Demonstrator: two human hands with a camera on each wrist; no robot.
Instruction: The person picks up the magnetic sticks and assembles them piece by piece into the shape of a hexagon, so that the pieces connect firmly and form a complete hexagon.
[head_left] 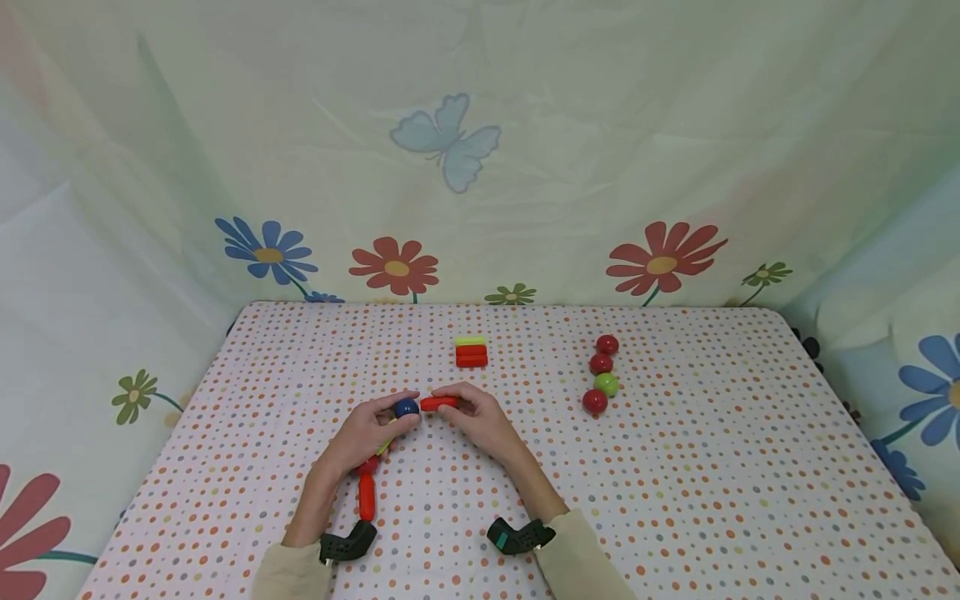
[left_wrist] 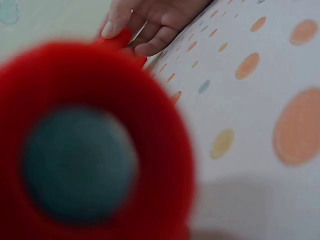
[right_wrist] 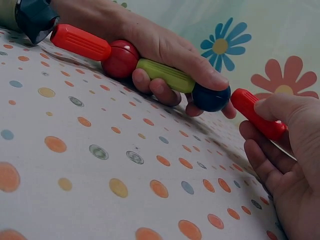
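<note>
A joined chain lies under my left hand [head_left: 363,435]: red rod [right_wrist: 81,43], red ball [right_wrist: 120,59], yellow-green rod [right_wrist: 166,76] and blue ball [right_wrist: 211,97]. The left thumb and fingers grip it around the yellow-green rod and blue ball. Between thumb and fingers, my right hand [head_left: 480,419] pinches a separate ribbed red rod [right_wrist: 257,114]. Its tip points at the blue ball, with a small gap between them in the head view. Close up in the left wrist view, the chain's red rod end [left_wrist: 165,135] is a blurred ring with a dark round centre.
Beyond the hands, a yellow-green rod [head_left: 470,341] and two red rods [head_left: 472,362] lie side by side. To the right stands a row of red balls [head_left: 595,402] and one green ball [head_left: 607,384]. A dotted cloth [head_left: 697,467] covers the table, with a printed curtain behind.
</note>
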